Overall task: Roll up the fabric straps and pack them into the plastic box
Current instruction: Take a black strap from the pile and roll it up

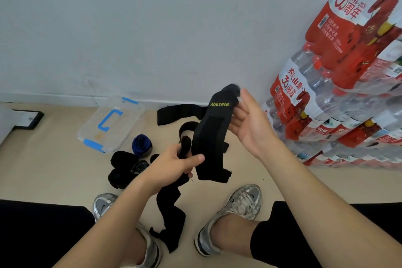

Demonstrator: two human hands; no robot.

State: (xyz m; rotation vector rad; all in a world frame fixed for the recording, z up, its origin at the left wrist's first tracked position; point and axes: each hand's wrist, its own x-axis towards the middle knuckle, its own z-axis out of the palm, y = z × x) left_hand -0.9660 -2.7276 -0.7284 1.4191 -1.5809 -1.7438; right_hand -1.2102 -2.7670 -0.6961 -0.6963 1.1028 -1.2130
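Head view: the long black fabric strap [211, 137] is gripped low by the left hand [176, 164], and its far top end is touched by the open right hand [248, 122]. The clear plastic box with blue clips [121, 128] is seen far left.

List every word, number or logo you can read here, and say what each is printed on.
"XUEYING", yellow-green, on the raised black strap.
"农夫山泉", on the red label of the top water-bottle pack.
"30周年", on that label and on the lower pack.
Year numbers and small white print on those labels: too blurred to read.
Yellow sticker on the plastic box: too small to read.
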